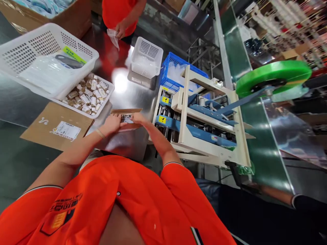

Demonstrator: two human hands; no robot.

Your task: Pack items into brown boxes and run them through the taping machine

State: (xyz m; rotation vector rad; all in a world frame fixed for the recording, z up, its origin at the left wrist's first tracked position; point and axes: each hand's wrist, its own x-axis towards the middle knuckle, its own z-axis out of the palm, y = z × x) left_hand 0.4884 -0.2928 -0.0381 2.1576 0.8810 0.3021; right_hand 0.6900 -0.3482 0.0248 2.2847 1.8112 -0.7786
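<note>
At the centre of the frame, the left hand and right hand each grasp a small brown cardboard box on the steel table. A white basket of small bottles sits upper left of it, a cream-and-blue machine just right.

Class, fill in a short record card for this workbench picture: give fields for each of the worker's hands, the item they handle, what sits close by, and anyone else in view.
Left hand: left hand rests on the small brown carton, fingers on its near edge.
Right hand: right hand grips the same carton from the other side.
Surface: shiny metal table.
Nearby left: white basket of small labelled bottles, with a larger white basket resting partly over it; flat cardboard sheet.
Nearby right: cream and blue machine with a green tape reel.
Other person: co-worker's hand holding a clear bag.
</note>
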